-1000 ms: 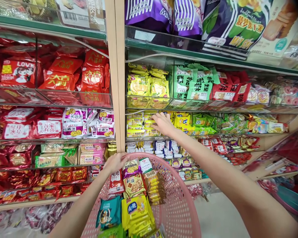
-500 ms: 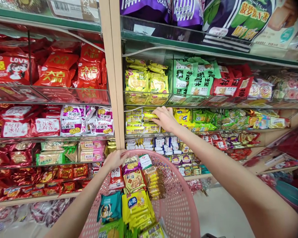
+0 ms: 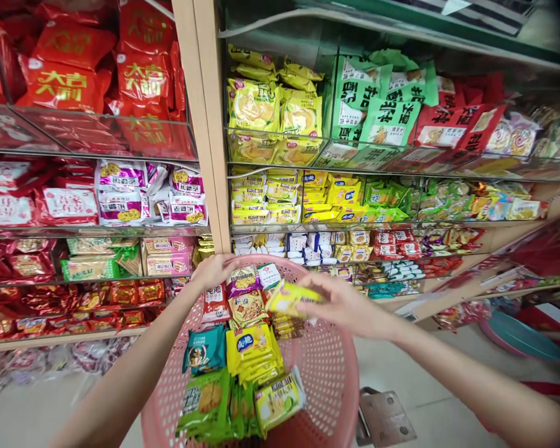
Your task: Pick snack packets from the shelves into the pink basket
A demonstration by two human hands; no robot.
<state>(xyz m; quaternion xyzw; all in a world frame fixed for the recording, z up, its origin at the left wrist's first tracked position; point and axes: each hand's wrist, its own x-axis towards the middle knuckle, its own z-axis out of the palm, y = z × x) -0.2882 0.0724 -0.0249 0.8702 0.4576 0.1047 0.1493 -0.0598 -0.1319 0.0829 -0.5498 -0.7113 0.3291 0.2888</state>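
Note:
My left hand (image 3: 216,272) is closed on the far rim of a round pink basket (image 3: 333,373). Above the basket's right part, my right hand (image 3: 338,303) holds a yellow snack packet (image 3: 293,298) between thumb and fingers. Inside lie a yellow pack (image 3: 252,348), a teal pack (image 3: 206,350), a green pack (image 3: 203,401), a pale yellow packet (image 3: 280,401), a red-and-white packet (image 3: 215,303) and a purple one (image 3: 243,280). Brown biscuits (image 3: 287,326) are partly hidden below the held packet.
Shelves of snacks stand ahead, split by a wooden upright (image 3: 210,124). Yellow packets (image 3: 266,199) fill a compartment beyond the basket. A metal plate (image 3: 385,418) is on the floor to the right, and a teal basin (image 3: 525,336) lies farther right.
My right hand has come back from the shelf, down to the basket, with a yellow packet in it. The view has tilted downward. My left hand still grips the rim.

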